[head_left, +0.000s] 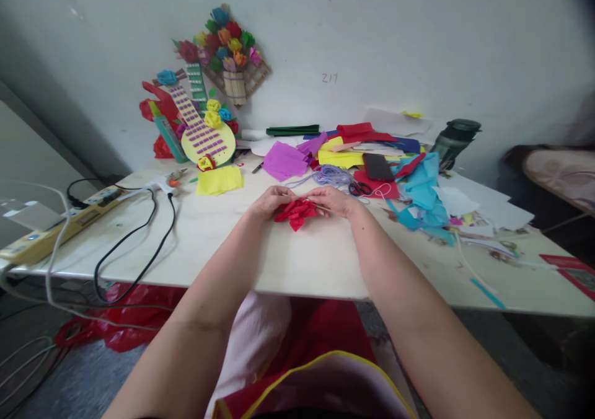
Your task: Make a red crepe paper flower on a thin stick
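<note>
A red crepe paper flower (pixel 296 213) is held just above the front middle of the white table (pixel 307 264). My left hand (pixel 271 202) is closed on its left edge, thumb and fingers pinching the paper. From the right, my right hand (pixel 331 201) is closed too, its fingertips at the flower and on a thin pale stick (pixel 321 207). Where the stick ends inside the red paper is hidden. Behind my hands lie a bundle of lilac cord (pixel 332 175) and dark-handled scissors (pixel 359 188).
At left are a glue gun (pixel 165 183), a power strip (pixel 88 211) and looping cables. Yellow paper (pixel 220 181), purple paper (pixel 284 160), a phone (pixel 378 167), blue paper scraps (pixel 418 189) and a dark bottle (pixel 458 142) lie or stand around. Finished paper flowers (pixel 227 41) hang on the wall.
</note>
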`<control>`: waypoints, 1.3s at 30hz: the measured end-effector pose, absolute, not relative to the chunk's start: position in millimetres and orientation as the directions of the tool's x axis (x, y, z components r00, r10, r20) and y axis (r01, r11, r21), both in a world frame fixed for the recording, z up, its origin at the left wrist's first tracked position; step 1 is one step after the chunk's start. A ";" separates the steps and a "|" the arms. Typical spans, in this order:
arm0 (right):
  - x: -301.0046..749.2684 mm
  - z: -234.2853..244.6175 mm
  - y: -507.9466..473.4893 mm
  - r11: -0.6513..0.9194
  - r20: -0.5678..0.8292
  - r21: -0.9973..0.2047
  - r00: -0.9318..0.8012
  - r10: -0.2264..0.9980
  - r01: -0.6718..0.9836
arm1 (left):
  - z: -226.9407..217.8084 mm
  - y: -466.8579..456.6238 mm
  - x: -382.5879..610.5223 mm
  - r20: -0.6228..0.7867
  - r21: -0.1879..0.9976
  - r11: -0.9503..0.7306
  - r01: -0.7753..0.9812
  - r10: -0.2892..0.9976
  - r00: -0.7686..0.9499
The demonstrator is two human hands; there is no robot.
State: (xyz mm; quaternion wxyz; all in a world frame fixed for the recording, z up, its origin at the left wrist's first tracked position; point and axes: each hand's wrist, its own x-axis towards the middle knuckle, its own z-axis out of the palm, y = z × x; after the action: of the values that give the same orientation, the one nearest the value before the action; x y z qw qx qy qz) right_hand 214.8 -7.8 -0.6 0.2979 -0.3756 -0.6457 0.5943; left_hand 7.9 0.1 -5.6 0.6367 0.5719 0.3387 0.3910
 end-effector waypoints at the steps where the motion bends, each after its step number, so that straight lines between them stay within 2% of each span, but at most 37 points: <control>1: 215.6 -0.4 -7.8 0.001 -0.075 -0.991 -0.549 0.833 0.137 | -5.8 0.2 7.5 0.012 0.993 0.044 -0.110 0.886 0.464; 10: 215.4 -0.1 -10.4 0.012 -0.082 -0.987 -0.564 0.822 0.161 | -9.7 4.1 4.2 0.027 0.996 0.015 -0.088 0.888 0.460; 19: 203.2 5.9 -13.7 0.133 -0.028 -0.942 -0.468 0.883 0.308 | -6.3 1.2 5.5 0.002 0.998 0.024 -0.052 0.897 0.443; 26: 201.9 3.8 -12.2 0.156 -0.006 -0.937 -0.463 0.886 0.312 | -4.5 -0.5 5.0 -0.027 0.994 0.068 -0.082 0.902 0.432; 33: 198.5 -8.2 0.0 0.304 0.182 -0.923 -0.428 0.885 0.235 | -1.9 -2.0 5.7 -0.052 0.984 0.117 -0.131 0.906 0.420; 39: 195.1 -2.5 -3.2 0.365 0.242 -0.894 -0.405 0.882 0.259 | -2.8 2.3 3.9 -0.069 0.980 0.141 -0.142 0.904 0.423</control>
State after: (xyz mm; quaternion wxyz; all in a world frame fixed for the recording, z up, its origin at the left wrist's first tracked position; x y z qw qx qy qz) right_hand 195.1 -3.2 -2.5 0.3817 -0.3893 -0.7325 0.4075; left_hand 3.9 2.3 -2.8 0.6616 0.5230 0.3642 0.3951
